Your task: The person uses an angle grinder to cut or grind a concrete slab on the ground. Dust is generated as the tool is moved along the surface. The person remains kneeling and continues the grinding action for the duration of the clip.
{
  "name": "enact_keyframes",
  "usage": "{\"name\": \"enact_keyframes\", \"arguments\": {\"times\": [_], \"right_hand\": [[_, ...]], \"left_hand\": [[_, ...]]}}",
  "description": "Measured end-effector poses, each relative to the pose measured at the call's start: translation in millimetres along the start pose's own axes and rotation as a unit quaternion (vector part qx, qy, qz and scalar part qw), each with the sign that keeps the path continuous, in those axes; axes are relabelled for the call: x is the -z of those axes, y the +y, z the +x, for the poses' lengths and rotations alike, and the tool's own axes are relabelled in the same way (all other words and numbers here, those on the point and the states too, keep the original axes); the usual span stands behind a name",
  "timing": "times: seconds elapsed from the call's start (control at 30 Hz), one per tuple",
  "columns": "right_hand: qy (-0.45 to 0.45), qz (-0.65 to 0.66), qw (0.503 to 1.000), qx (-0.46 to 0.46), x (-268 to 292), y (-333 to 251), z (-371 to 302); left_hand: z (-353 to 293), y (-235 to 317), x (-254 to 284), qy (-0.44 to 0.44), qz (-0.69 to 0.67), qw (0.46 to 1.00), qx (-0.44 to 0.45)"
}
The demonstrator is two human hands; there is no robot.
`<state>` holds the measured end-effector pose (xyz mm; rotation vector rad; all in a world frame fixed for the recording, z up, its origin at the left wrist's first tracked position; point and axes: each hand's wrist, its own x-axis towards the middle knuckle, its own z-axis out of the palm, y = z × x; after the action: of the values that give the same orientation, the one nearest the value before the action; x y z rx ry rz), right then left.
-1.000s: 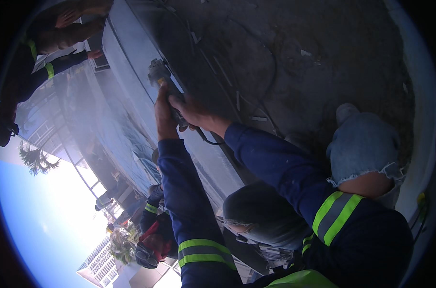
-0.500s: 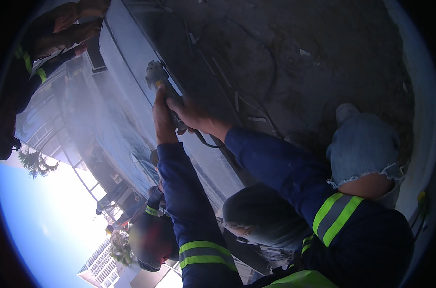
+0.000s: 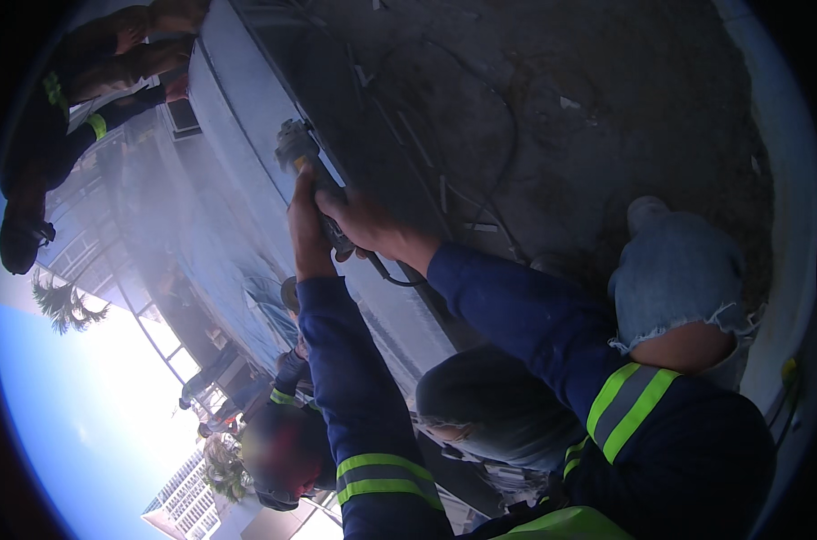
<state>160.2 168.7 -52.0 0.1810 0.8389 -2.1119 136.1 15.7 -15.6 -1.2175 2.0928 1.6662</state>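
Both my hands grip a grey angle grinder, its head pointing away from me and against a long pale grey panel. My left hand wraps around the tool just behind its head. Beside it, my right hand is closed on the grinder's body, its thumb toward the left hand. A dark cord trails from the tool's rear beneath my right wrist. The grinder's disc and exact contact with the panel cannot be made out. Pale dust hangs left of the panel.
Another person is at the upper left, a hand near the panel's far end. A second person in a dark cap is close by my left arm. Cable and thin scrap strips lie on the dusty floor. My bent knees flank the work.
The grinder and both hands stay almost in place, with the same grip. At the upper left, the other person's arm and foot have shifted slightly up and to the right.
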Motion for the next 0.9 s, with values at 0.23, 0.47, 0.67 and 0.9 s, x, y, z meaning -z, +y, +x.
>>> {"name": "enact_keyframes", "arguments": {"times": [0.23, 0.47, 0.67, 0.9], "right_hand": [[0.019, -0.015, 1.0, 0.018, -1, 10, 6], [0.004, 0.015, 1.0, 0.006, 0, 4, 4], [-0.001, 0.016, 1.0, 0.001, -3, 5, -2], [0.034, -0.009, 0.999, 0.028, -4, 10, -2]], "left_hand": [[-4, -1, 3, -0.01, 0.007, 1.0, 0.002], [-9, 4, -6, 0.0, -0.004, 1.0, 0.022], [-10, -1, 2, 0.047, 0.038, 0.998, 0.006], [-6, -8, 6, 0.021, 0.004, 1.0, -0.01]]}}
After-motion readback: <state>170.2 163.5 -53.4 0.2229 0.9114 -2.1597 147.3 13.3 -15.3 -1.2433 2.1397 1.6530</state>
